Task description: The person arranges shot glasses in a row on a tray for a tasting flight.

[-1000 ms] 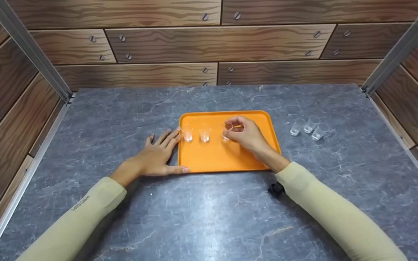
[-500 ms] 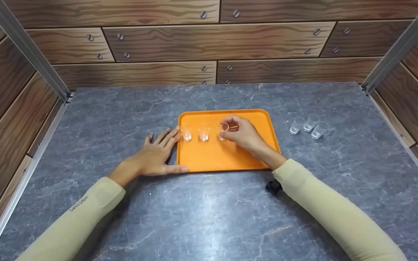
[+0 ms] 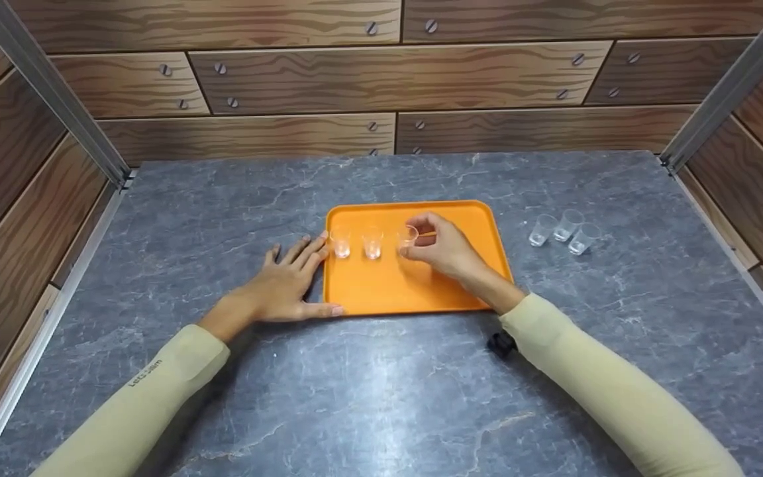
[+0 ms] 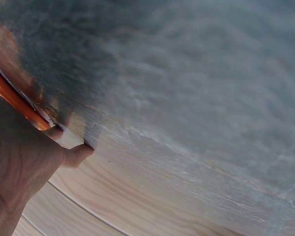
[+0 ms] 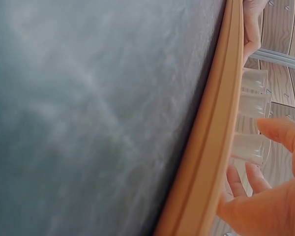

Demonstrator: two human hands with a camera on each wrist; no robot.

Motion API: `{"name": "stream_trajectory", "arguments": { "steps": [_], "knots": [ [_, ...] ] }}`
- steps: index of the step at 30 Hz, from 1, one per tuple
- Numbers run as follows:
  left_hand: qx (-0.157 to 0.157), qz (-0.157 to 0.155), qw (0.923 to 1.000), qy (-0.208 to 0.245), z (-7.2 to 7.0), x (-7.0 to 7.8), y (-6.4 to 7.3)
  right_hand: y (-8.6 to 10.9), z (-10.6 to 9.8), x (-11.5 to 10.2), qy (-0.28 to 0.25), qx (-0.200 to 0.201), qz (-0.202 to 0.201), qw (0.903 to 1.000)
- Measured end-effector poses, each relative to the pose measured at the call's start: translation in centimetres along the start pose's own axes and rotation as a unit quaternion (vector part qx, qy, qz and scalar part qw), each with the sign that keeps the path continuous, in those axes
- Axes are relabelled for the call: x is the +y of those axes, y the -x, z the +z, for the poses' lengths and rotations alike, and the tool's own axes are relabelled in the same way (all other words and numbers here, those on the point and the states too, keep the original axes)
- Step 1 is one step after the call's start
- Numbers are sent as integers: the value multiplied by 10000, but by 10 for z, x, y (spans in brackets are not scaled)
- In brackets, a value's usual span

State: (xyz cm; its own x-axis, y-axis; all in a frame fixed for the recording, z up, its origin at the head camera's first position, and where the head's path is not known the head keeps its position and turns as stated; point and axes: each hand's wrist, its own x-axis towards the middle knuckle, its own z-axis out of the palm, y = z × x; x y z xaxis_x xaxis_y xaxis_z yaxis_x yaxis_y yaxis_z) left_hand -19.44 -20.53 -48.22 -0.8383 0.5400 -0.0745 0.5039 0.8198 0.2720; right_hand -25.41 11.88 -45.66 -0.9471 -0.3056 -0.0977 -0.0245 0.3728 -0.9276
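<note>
In the head view, three small clear shot glasses stand upright in a row on an orange tray (image 3: 381, 291): the left glass (image 3: 341, 245), the middle glass (image 3: 372, 245) and the right glass (image 3: 406, 240). My right hand (image 3: 444, 248) has thumb and fingers on either side of the right glass; how firmly they grip is hard to judge. In the right wrist view, this glass (image 5: 250, 148) lies between thumb and fingertips. My left hand (image 3: 285, 285) rests spread on the table, its fingertips and thumb against the tray's left edge and front corner.
Three more shot glasses (image 3: 563, 233) stand close together on the grey marbled table (image 3: 381, 384), right of the tray. Wood-patterned walls (image 3: 381, 79) and metal posts (image 3: 57, 93) enclose the back and sides.
The right glass has shifted slightly left on the tray, with my right hand around it. My left hand has stayed at the tray's edge.
</note>
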Motion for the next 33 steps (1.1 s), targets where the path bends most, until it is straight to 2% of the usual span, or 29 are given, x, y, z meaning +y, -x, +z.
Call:
{"name": "stream_trajectory", "arguments": {
  "steps": [14,25,33],
  "knots": [
    [-121,-101,9999,1,0,-1,0,15,-13,0,-106,-16,-133,9999],
    [-141,-48,9999,-1,2,-2,-2,27,-28,3,-238,162,-343,9990],
    [-113,-4,9999,-53,1,-3,-1,38,-37,5,-304,405,-658,9965]
  ]
}}
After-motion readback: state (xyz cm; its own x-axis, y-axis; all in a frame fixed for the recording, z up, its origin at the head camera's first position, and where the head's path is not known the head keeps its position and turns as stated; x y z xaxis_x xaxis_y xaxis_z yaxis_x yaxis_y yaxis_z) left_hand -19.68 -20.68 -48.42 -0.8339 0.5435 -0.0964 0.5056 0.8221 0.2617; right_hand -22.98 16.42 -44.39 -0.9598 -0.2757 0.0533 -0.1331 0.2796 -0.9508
